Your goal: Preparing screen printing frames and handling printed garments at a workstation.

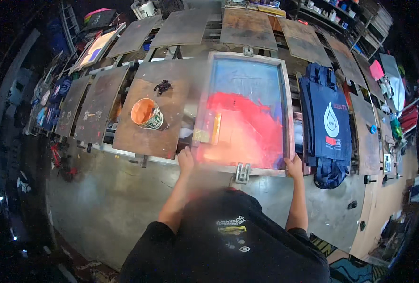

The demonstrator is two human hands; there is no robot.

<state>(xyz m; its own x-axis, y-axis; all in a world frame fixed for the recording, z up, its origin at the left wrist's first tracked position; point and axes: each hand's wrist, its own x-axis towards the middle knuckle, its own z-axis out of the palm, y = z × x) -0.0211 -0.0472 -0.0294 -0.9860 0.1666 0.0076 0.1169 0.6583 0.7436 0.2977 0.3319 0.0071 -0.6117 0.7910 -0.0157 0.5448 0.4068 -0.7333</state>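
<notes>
A wooden-framed printing screen (286, 94) lies before me, its mesh blue at the far end and smeared with red and orange ink over the nearer part. My left hand (186, 159) grips the near left corner of the frame. At the near right corner, my right hand (294, 166) is closed on the wood, thumb on top. Inside the frame, toward the left, rests a narrow yellow-orange strip (216, 127), perhaps a squeegee. Metal clamps (242, 173) are fixed to the frame's near and far edges. What lies under the screen is hidden.
Left of the screen, an ink bucket (146, 113) with orange inside and a dark crumpled item (163, 87) stand on a wooden board (138, 137). Dark blue tote bags (330, 127) are stacked at right. Several more boards (180, 28) line the rack beyond.
</notes>
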